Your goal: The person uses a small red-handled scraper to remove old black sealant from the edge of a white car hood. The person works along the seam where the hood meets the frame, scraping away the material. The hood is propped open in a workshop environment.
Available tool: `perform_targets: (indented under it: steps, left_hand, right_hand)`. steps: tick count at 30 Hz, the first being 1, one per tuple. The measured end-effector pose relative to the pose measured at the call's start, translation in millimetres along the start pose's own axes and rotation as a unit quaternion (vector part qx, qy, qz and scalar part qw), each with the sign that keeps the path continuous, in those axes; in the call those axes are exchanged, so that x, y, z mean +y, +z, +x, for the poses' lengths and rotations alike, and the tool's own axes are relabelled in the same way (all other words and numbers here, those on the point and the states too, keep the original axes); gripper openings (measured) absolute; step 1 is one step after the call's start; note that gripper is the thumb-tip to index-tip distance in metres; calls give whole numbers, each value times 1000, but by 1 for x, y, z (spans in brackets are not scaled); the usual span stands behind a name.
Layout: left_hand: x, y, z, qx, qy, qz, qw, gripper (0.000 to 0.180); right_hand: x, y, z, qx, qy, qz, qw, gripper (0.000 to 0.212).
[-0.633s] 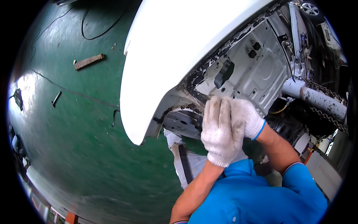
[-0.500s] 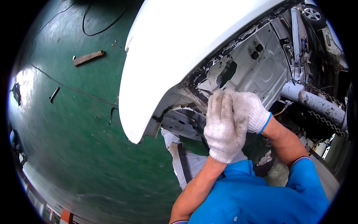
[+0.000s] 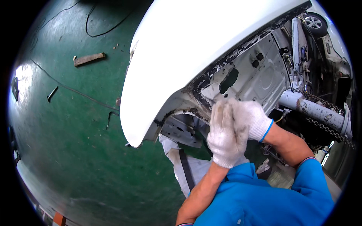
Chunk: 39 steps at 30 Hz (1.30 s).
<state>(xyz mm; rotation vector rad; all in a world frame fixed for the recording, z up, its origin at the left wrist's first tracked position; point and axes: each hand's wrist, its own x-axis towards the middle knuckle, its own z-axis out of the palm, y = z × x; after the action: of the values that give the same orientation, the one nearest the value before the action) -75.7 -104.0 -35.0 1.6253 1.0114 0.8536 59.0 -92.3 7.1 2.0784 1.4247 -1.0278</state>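
A large white car body panel point(image 3: 177, 49) spans the upper middle, its inner edge streaked with chipped dark sealant. Below that edge, my left hand point(image 3: 227, 137) and my right hand point(image 3: 252, 117) are pressed together, both in white knitted gloves. The left one's fingers point up and away, close together, over the front of the right one, whose fingers are bent and partly covered. Anything they grip is hidden by the gloves. Just beyond the fingertips is the bare metal inner panel point(image 3: 269, 77), with an oval opening point(image 3: 228, 81) in it.
At right lie a grey metal beam point(image 3: 311, 109), a chain point(image 3: 326, 130) and a wheel point(image 3: 316, 23). On the green floor point(image 3: 75, 150) are a wood strip point(image 3: 89, 59), a short dark rod point(image 3: 52, 94) and cables point(image 3: 96, 36). The panel's corner point(image 3: 135, 144) juts out at left.
My view has shifted slightly, so the car body and beam sit a little differently. Both gloved hands stay together, a bit lower relative to the oval opening.
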Motion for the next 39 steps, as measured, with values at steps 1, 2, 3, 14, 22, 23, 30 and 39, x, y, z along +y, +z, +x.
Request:
perform_targets:
  steps: [1,2,3,14,22,23,30,39]
  left_hand:
    - [-2,3,5,8,2,-5,1000,57]
    - [-5,7,11,15,6,-10,1000,57]
    - [-7,9,14,23,10,-15,1000,57]
    - [2,3,1,29,-24,-16,999,54]
    - [-5,12,7,35,-14,-28,999,56]
    - [-4,10,8,34,-15,-28,999,56]
    - [-2,9,16,41,-24,-24,999,56]
    - [2,10,17,49,-14,-13,999,60]
  right_hand:
    - [8,0,2,49,-55,3,997,40]
    - [7,-2,4,55,-49,7,997,40]
    - [6,-5,5,61,-43,12,997,40]
    - [-4,-14,-3,18,-24,-20,999,36]
    - [7,-11,6,41,-49,-39,997,35]
    - [5,-13,5,40,-52,-41,997,36]
    - [3,-21,7,52,-70,-42,995,36]
    - [3,-28,10,42,-48,-22,998,32]
